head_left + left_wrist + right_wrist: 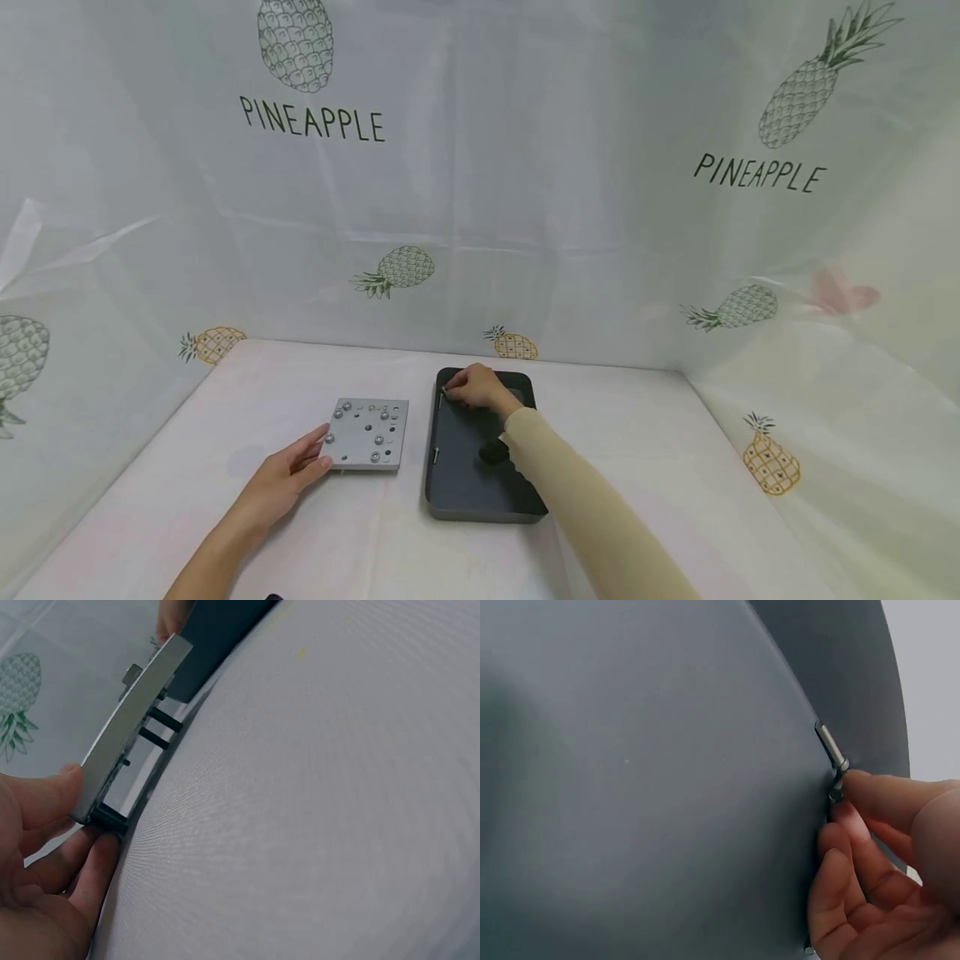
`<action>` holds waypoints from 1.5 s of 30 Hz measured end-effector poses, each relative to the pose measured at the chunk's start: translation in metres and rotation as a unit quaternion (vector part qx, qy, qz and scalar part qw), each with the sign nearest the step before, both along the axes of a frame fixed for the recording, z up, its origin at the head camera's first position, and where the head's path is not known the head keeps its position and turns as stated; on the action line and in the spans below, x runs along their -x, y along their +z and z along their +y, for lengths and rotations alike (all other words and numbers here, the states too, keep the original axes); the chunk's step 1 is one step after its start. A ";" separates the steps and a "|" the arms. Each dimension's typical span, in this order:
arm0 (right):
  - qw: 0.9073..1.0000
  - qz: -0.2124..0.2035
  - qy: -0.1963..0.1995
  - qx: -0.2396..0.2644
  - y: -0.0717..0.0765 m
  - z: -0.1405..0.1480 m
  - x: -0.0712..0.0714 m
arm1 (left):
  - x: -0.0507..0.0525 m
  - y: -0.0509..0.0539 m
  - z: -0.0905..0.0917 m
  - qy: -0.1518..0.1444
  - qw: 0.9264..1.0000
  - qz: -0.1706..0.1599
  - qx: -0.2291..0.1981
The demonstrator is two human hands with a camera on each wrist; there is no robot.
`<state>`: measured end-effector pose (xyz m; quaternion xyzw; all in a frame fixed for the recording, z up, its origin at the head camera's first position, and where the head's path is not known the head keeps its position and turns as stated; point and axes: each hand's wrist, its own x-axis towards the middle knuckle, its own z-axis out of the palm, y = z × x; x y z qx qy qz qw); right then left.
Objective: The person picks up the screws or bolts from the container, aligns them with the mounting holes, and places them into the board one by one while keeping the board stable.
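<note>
A flat silver-grey metal plate with holes and several bolt heads on its upper face is at the left. My left hand grips its left edge, thumb on the edge and fingers below. Dark bolt shanks stick out beneath the plate. Inside a dark grey tray, my right hand pinches a small bolt by the far left wall. Another silver bolt lies right by those fingertips. The pinched bolt is partly hidden by the fingers.
One more small bolt lies along the tray's left side. A black object, its kind unclear, shows beside the right sleeve. White pineapple-print sheeting rises behind the white-covered table and along both sides.
</note>
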<state>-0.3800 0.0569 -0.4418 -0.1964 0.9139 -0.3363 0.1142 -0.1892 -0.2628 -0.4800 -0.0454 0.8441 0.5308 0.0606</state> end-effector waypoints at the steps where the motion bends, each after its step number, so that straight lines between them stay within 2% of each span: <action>1: 1.000 0.001 -0.001 -0.002 -0.001 -0.001 0.001 | 0.000 0.000 0.000 -0.001 1.000 0.001 0.001; 10: 0.998 0.057 0.006 -0.040 -0.006 -0.007 0.008 | 0.001 0.000 0.001 -0.007 1.000 0.013 0.004; 17: 0.995 0.071 0.024 -0.059 -0.005 -0.006 0.007 | 0.000 0.000 0.002 -0.005 1.000 0.002 0.001; 21: 0.996 0.063 0.037 -0.056 -0.003 -0.004 0.005 | 0.000 0.000 0.002 -0.002 1.000 -0.004 0.001; 29: 0.997 0.040 0.058 -0.028 0.000 0.006 0.005 | 0.000 -0.001 0.001 -0.003 1.000 0.002 0.002; 38: 0.996 -0.013 0.076 0.047 0.002 0.016 0.003 | -0.002 -0.001 -0.001 -0.002 1.000 -0.003 0.001; 45: 0.992 -0.009 0.094 0.081 0.009 0.018 0.001 | -0.002 0.000 -0.002 -0.007 1.000 0.001 0.004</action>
